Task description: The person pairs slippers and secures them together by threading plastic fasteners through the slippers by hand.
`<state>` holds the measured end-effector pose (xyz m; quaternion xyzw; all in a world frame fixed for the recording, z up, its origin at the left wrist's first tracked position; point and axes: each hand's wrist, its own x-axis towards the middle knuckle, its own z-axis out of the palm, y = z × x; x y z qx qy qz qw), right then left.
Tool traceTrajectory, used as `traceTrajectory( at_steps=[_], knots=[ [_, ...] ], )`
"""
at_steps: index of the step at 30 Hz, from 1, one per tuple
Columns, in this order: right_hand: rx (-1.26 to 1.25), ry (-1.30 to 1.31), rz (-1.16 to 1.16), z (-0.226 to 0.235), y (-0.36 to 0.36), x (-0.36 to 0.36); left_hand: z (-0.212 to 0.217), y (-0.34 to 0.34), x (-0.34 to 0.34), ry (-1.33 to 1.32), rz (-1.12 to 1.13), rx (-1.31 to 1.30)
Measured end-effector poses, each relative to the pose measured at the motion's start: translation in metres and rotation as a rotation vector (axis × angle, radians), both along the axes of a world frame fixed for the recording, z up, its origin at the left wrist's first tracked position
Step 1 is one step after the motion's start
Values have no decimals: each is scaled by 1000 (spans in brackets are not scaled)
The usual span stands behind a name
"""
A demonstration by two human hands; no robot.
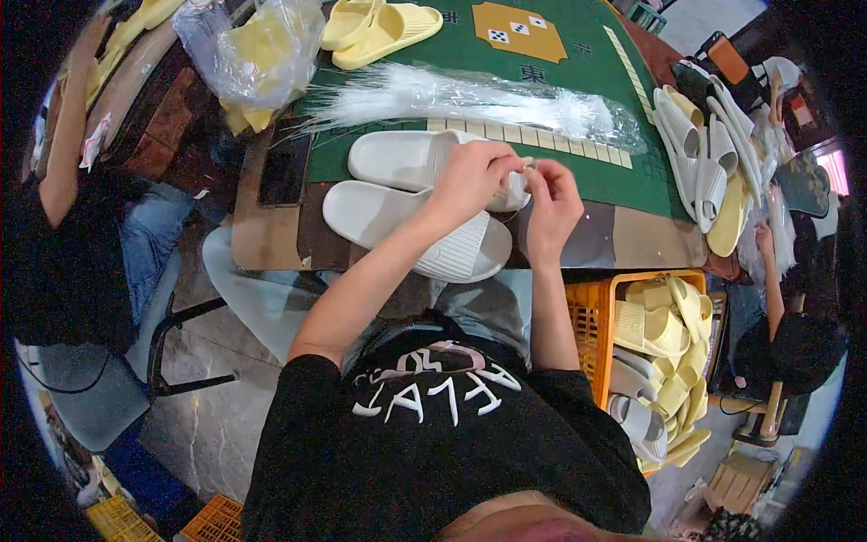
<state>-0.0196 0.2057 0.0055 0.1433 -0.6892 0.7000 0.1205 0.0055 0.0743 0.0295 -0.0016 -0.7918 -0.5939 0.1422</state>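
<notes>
Two white slide sandals lie side by side at the near edge of the green game table [587,54]: the far white slide [397,158] and the near white slide [397,221]. My left hand [474,176] grips the far slide at its right end. My right hand [553,200] is pinched close beside it on something small that I cannot make out. A bundle of clear plastic ties [461,99] lies just beyond the slides.
Yellow slides [379,27] and a plastic bag of yellow ones [257,54] sit at the back left. Stacked white and yellow slides [713,154] lie on the right. An orange crate [591,330] of slides stands by my right side. Other people sit left and right.
</notes>
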Motion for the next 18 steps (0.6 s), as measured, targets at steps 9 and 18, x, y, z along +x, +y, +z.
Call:
traceTrajectory(
  at_steps=[9,18],
  knots=[
    [207,125,43,10,2,14,-8,-11,-3,-76,-131,309],
    [111,-16,84,16,-2,23,5,-18,3,-117,-216,415]
  ],
)
